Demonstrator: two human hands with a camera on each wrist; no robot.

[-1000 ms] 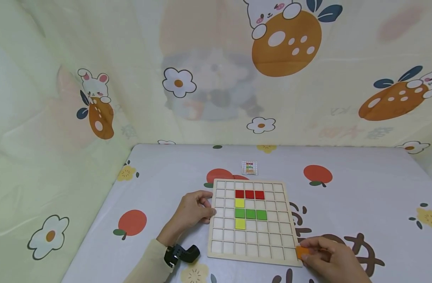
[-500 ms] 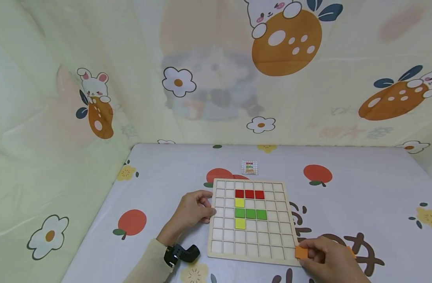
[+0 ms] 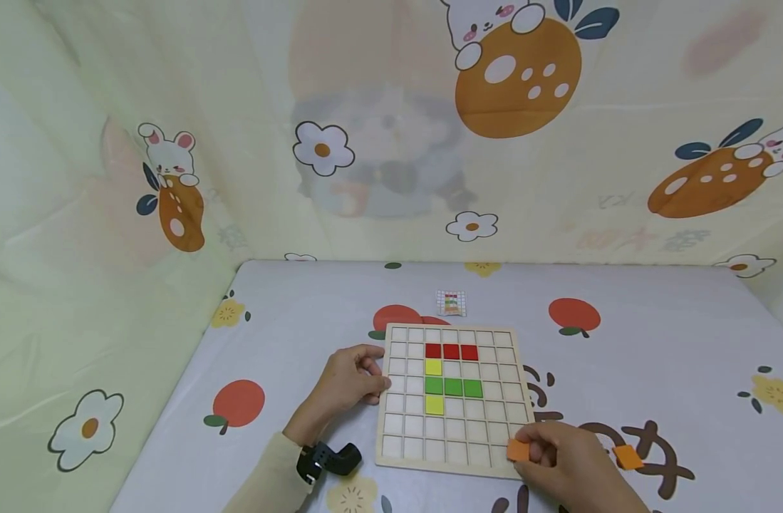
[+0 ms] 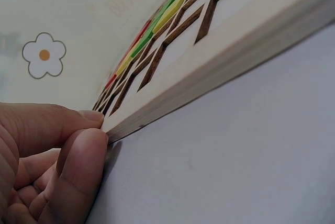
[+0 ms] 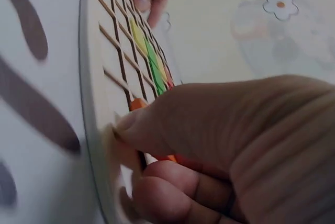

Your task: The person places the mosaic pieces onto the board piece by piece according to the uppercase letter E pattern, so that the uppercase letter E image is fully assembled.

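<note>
A square wooden grid board [image 3: 410,426] lies on the table with coloured square tiles in its cells. Three red tiles [image 3: 452,352] form a row, three green tiles [image 3: 453,386] another, and single yellow tiles [image 3: 433,367] sit above and below the leftmost green one. My left hand [image 3: 348,377] holds the board's left edge, thumb and index finger [image 4: 52,127] right at the rim in the left wrist view. Over the board's near right corner, my right hand [image 3: 567,459] pinches an orange tile [image 3: 516,450] between thumb and fingers. The right wrist view shows this orange tile [image 5: 137,103] partly hidden by the thumb.
Another orange tile [image 3: 628,457] lies on the cloth right of my right hand. Behind the board is a small card [image 3: 452,303] printed with a coloured grid pattern. A patterned curtain [image 3: 391,242] rises along the table's back edge.
My right hand has moved left with the orange tile, from beside the board's right edge to over its corner. The second orange tile has come into full view. My left hand stays put.
</note>
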